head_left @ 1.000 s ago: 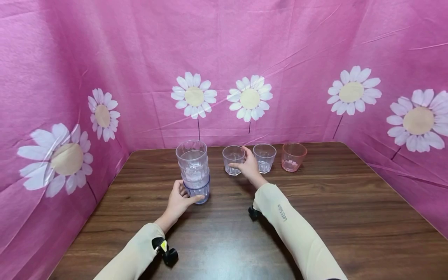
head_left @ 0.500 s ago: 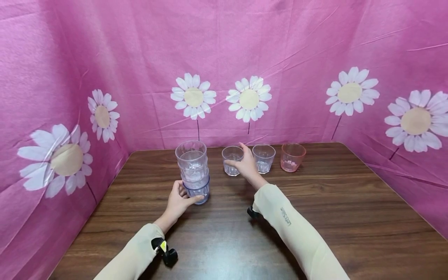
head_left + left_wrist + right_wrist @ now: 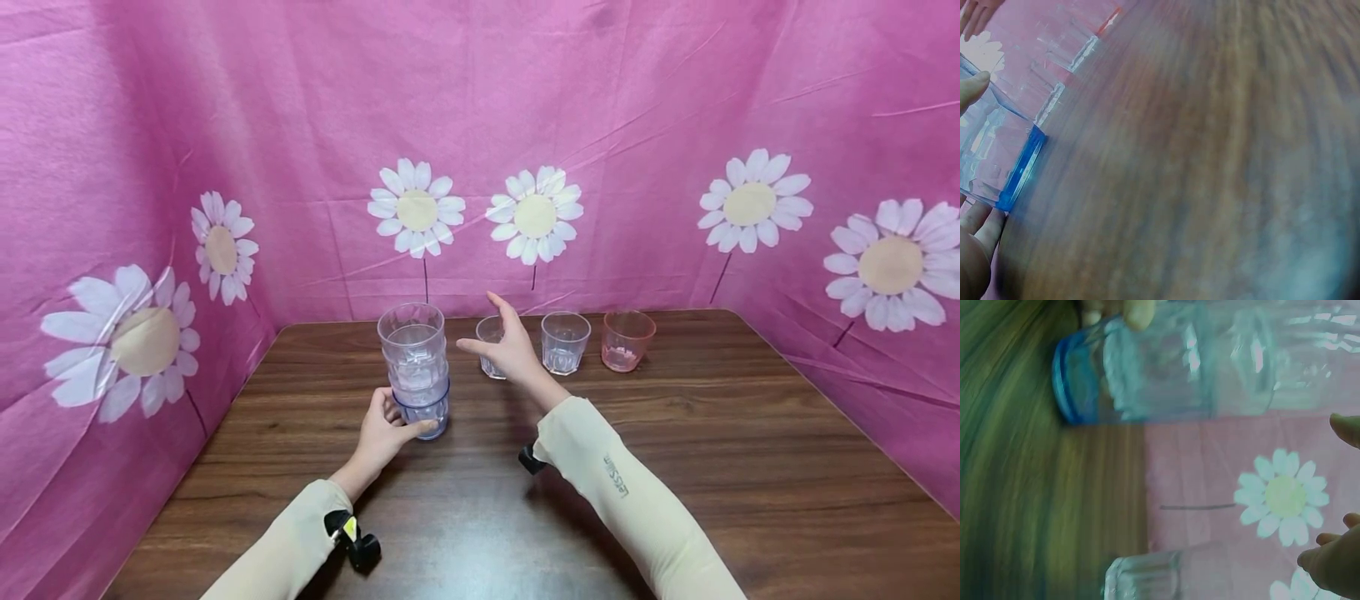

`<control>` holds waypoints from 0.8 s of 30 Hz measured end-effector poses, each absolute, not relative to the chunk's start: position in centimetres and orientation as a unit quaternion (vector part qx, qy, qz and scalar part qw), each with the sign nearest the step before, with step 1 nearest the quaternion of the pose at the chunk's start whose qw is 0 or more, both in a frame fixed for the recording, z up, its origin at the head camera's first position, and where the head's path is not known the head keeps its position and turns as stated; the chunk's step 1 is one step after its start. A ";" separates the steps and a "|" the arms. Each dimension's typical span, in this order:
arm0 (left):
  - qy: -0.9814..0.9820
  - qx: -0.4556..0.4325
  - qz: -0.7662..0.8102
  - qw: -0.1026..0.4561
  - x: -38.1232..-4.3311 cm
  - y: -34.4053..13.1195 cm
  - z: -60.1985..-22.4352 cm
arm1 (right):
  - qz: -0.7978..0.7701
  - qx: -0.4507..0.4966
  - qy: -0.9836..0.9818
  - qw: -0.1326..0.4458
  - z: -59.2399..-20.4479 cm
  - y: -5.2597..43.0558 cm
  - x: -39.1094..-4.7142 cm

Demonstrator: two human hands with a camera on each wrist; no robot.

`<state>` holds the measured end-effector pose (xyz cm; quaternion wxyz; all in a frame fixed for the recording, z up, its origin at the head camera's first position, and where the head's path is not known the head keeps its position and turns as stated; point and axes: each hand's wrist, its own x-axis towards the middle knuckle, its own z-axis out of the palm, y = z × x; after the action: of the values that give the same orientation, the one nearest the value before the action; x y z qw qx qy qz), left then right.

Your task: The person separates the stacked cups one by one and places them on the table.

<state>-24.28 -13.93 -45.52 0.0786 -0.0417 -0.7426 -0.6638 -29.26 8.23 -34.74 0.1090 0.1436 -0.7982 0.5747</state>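
A tall stack of clear cups (image 3: pixel 412 354) stands upright, left of the table's middle, with a blue-tinted cup (image 3: pixel 424 411) at its bottom. My left hand (image 3: pixel 381 435) grips that blue cup low down, thumb in front and fingers around the far side; its thick blue base (image 3: pixel 1022 169) shows in the left wrist view. My right hand (image 3: pixel 513 350) is raised between the stack and the row of cups, thumb and fingers spread and nothing in its grasp. From the head view it covers part of a clear cup (image 3: pixel 489 332). In the right wrist view its fingers (image 3: pixel 1335 562) are apart from the stack.
Farther right along the back stand another clear cup (image 3: pixel 566 342) and a pink cup (image 3: pixel 628 342). The brown wooden table (image 3: pixel 712 467) ends at a pink cloth (image 3: pixel 637 108) printed with daisies, which hangs behind and at both sides.
My right hand has come away from the nearest clear cup, moving left towards the stack, its fingers spreading wider. My left hand and the stack have stayed in place.
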 end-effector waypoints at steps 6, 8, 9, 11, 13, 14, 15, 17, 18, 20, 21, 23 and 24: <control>-0.740 -0.045 -0.667 0.079 -24.3 -13.9 -45.6 | 0.626 0.194 -0.751 0.077 -33.6 7.6 -28.4; -0.739 -0.045 -0.667 0.080 -24.3 -13.9 -45.6 | 0.648 0.207 -0.731 0.060 -33.4 7.4 -28.2; -0.739 -0.046 -0.667 0.082 -24.3 -13.9 -45.6 | 0.660 0.213 -0.719 0.052 -33.2 7.2 -28.1; -0.739 -0.049 -0.666 0.085 -24.2 -13.9 -45.6 | 0.677 0.222 -0.700 0.042 -33.0 6.9 -27.8; -0.741 -0.054 -0.663 0.091 -24.2 -13.9 -45.6 | 0.694 0.232 -0.680 0.036 -32.9 6.6 -27.7; -0.741 -0.057 -0.662 0.093 -24.2 -13.9 -45.7 | 0.701 0.238 -0.671 0.033 -32.8 6.5 -27.6; -0.742 -0.059 -0.661 0.096 -24.1 -13.9 -45.7 | 0.708 0.243 -0.662 0.031 -32.7 6.3 -27.5; -0.742 -0.060 -0.660 0.098 -24.1 -13.9 -45.7 | 0.718 0.252 -0.648 0.026 -32.7 5.9 -27.4; -0.742 -0.061 -0.660 0.099 -24.1 -13.9 -45.7 | 0.722 0.257 -0.642 0.024 -32.7 5.7 -27.3; -0.742 -0.058 -0.661 0.096 -24.1 -13.9 -45.7 | 0.723 0.261 -0.640 0.022 -32.7 5.3 -27.2; -0.741 -0.055 -0.662 0.094 -24.1 -13.9 -45.7 | 0.723 0.262 -0.638 0.020 -32.7 5.2 -27.2; -0.740 -0.051 -0.665 0.088 -24.2 -13.8 -45.6 | 0.723 0.264 -0.638 0.019 -32.8 4.8 -27.2; -0.740 -0.050 -0.665 0.086 -24.2 -13.8 -45.6 | 0.722 0.265 -0.639 0.018 -32.9 4.6 -27.3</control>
<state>-24.16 -13.81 -45.59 0.0864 -0.0500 -0.7401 -0.6651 -27.26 4.63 -32.87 0.0179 0.2649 -0.6388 0.7222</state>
